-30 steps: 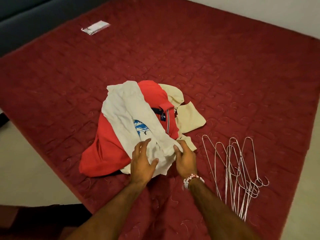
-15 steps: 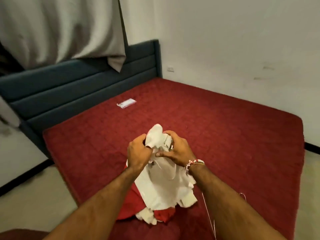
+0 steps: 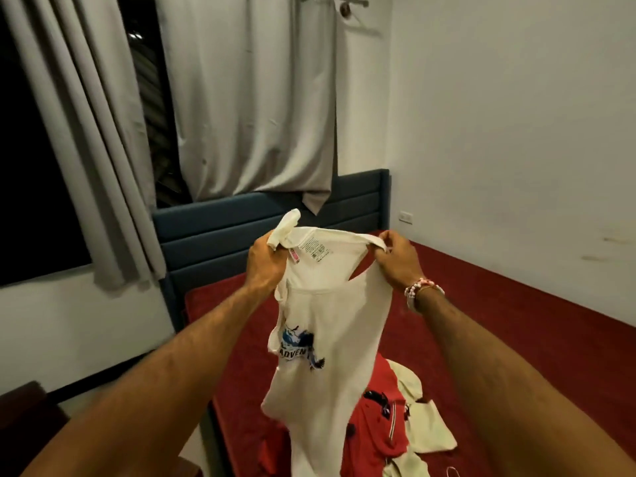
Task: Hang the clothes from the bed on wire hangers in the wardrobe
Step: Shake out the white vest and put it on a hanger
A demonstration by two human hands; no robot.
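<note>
Between both hands, head view: white T-shirt hangs by its shoulders, lifted above the bed.
Left hand: fingers curled round a bunched shoulder and sleeve.
Right hand: pinching the other shoulder, just beside the neck opening.
Below the hands: red polo shirt and cream garment lie heaped on the bed.
Risk: the bunched left side could go onto a hanger twisted and slip off; the trailing hem could drag the heap.
Count: two hands; three garments; one sliver of wire hanger below the right forearm; wardrobe unseen.
</note>
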